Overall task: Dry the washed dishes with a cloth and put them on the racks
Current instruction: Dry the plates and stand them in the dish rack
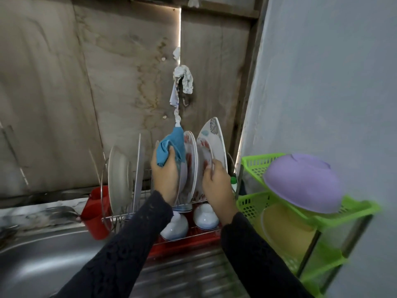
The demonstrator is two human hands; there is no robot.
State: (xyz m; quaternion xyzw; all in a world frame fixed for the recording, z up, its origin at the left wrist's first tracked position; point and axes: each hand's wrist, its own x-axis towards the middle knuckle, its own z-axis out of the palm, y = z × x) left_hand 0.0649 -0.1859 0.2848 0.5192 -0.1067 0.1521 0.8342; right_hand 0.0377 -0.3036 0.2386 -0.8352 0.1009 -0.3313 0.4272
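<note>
My left hand [165,175] grips a blue cloth [170,147] against the upright plates in the wire dish rack [105,190]. Its fingers lie beside a red-flowered plate [191,160]. Next to it, my right hand [216,179] pinches the rim of a second flowered plate [204,153], which stands upright in the rack. Behind that one leans a taller leaf-patterned plate [214,134]. Two plain plates [119,177] stand at the rack's left end. White bowls [205,216] lie upside down on the rack's lower level.
A green plastic rack [253,164] on the right carries an upturned purple bowl [303,181], with a yellow plate [285,229] on the shelf below. A red cup holder [95,214] hangs on the wire rack's left. The steel sink [43,261] lies in front. A rag [182,80] hangs on the wall.
</note>
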